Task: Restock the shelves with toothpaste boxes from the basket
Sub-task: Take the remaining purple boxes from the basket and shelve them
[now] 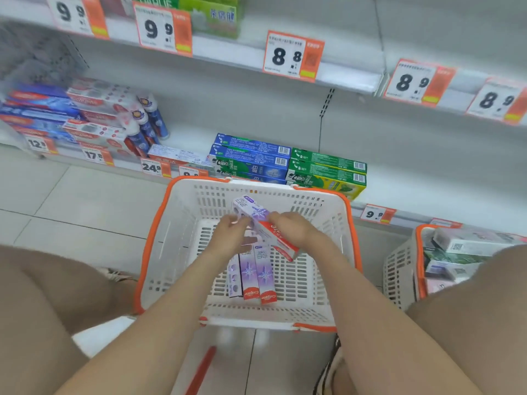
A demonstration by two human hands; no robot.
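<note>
Shop floor before a sparse bottom shelf (427,172): left hand (229,233) and right hand (292,228) grip a purple Colgate box (256,212) slantwise over the basket (155,223), shelf beyond.

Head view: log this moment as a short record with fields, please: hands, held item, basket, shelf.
left hand: grips the held box at its purple end
right hand: grips the same box at its red part
held box: purple and red Colgate carton, tilted, above the lying boxes
basket: white, orange rim; at least three lying boxes inside
bottom shelf: blue and green Darlie boxes stacked, bare space to their right
second basket: far right, holds boxes
</note>
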